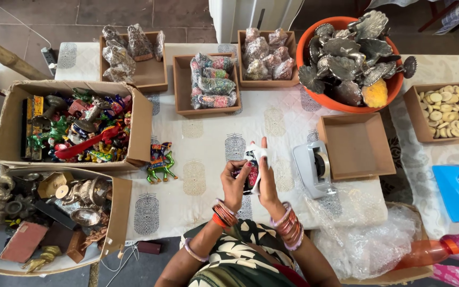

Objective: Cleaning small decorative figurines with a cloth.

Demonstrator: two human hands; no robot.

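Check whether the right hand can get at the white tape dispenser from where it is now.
Probably yes. The tape dispenser sits on the cloth just beside the right hand, nothing between them, but both hands are holding a small wrapped item.

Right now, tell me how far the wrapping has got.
Done: wrapped pieces fill three wooden trays. In hand: the left hand and right hand hold a small figurine in wrap. Left: painted figurines in the cardboard box, one empty tray.
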